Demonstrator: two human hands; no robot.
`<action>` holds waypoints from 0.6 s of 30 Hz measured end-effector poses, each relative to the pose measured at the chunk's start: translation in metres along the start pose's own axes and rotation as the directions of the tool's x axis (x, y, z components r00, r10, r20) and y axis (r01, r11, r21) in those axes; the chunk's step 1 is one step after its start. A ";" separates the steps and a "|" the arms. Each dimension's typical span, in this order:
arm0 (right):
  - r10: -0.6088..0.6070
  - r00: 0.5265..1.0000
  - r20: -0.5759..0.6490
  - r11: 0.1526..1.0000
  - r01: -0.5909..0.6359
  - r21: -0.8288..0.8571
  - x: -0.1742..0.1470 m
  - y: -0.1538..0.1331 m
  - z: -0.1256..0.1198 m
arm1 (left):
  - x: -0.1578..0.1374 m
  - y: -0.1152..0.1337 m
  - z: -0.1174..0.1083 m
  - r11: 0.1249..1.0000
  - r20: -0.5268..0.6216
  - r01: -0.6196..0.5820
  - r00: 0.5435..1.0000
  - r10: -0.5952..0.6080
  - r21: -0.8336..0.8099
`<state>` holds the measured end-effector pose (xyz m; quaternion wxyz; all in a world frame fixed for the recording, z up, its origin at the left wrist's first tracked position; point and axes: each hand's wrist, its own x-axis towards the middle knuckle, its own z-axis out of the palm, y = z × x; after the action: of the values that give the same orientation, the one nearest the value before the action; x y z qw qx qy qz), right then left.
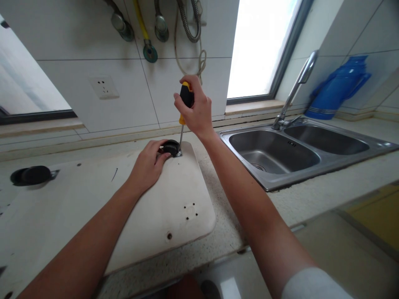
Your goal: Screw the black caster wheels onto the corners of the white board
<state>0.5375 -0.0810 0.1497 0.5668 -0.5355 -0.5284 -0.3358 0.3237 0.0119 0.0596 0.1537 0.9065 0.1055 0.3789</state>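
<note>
My right hand (196, 106) is closed around the yellow and black handle of a screwdriver (187, 96). The screwdriver stands nearly upright, its tip down at the metal plate of a black caster wheel (171, 146). With thumb and fingers, my left hand (149, 162) grips that caster from its left side. The caster sits near the far right corner of a white board (156, 216) lying flat on the countertop. A second black caster (33, 175) is on the board's far left part. Nearer the front right, several small screw holes (190, 211) show in the board.
To the right is a steel double sink (274, 151) with a tall faucet (294, 91). A blue thermos jug (338, 89) stands behind it. Pipes and a yellow hose (141, 20) come down the tiled wall, above a socket (104, 87). The speckled countertop (224, 220) ends at the front edge.
</note>
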 end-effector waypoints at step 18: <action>-0.052 0.997 0.061 0.990 0.059 -0.128 -0.002 -0.032 -0.001 | 0.000 -0.001 0.000 1.000 0.006 -0.008 1.000 0.008 -0.008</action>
<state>0.5067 -0.0889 0.1564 0.5056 -0.5659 -0.5363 -0.3696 0.3241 0.0126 0.0594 0.1560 0.9075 0.0998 0.3769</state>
